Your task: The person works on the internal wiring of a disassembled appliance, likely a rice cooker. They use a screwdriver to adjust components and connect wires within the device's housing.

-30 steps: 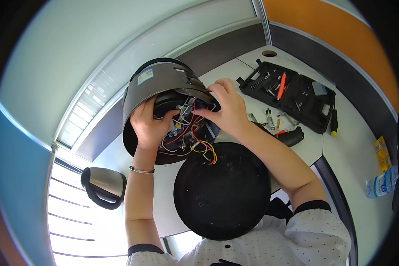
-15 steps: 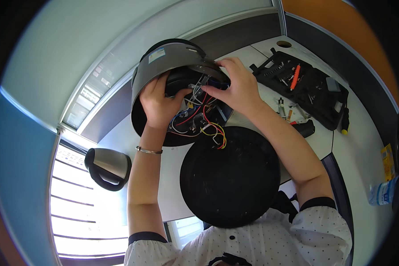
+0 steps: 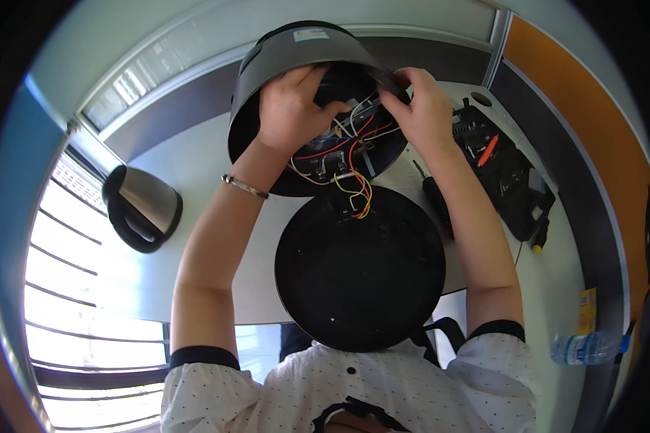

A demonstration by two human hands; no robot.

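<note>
A dark grey round appliance housing (image 3: 296,54), probably an electric cooker, lies on its side with its open underside toward me. Red, white and yellow wires (image 3: 350,141) run through it. Some of them lead to a round black base cover (image 3: 361,267), which leans against my body. My left hand (image 3: 292,108) reaches inside the housing, fingers stretched up along the inner wall and thumb spread toward the wires; its fingertips are hidden. With my right hand (image 3: 422,108) I grip the housing's right rim, fingers over the edge and thumb inside.
A steel and black kettle (image 3: 148,206) lies at the left by the bright window. On the right are an open black tool case (image 3: 509,180) holding an orange-handled tool (image 3: 488,150), a black power screwdriver (image 3: 435,198) and a water bottle (image 3: 585,348). Partitions (image 3: 426,54) border the table.
The view has shifted. My right hand has left the wires beside my left thumb and now grips the rim. The black screwdriver's tip now shows beside my right forearm.
</note>
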